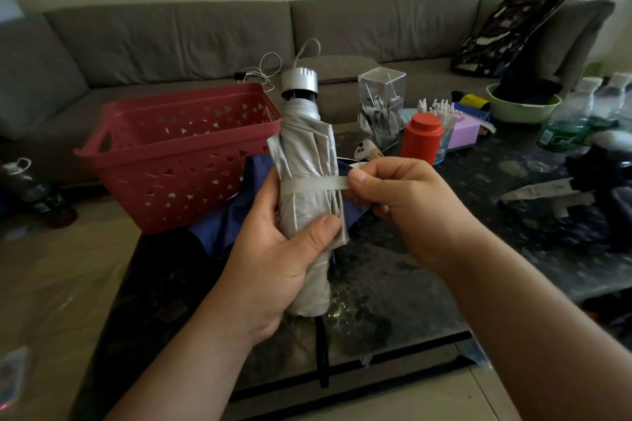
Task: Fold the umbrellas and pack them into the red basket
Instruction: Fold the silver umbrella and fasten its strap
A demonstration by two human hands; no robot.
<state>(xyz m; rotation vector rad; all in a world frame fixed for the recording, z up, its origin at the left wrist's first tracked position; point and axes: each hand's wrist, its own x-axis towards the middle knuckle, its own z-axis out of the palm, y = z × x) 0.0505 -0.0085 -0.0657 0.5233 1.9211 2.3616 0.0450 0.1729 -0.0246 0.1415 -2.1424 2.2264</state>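
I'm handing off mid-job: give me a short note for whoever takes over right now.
Left hand grips the rolled silver umbrella, held upright above the dark table.
Right hand pinches the strap, which runs across the front of the roll.
Red basket sits on the table's far left corner; no umbrella is visible inside it.
Blue umbrella lies loose on the table behind the hands.
Done: silver one rolled.
Left: fasten strap, put it in the basket, fold and pack the blue one.

The basket [178,150] stood on the table's [427,284] far left corner, the sofa [205,41] behind it. Right of the basket, a folded umbrella [307,188] was held upright between both hands, another umbrella [232,215] lying on the table behind it. Bottles [574,113] stood at the table's far right.
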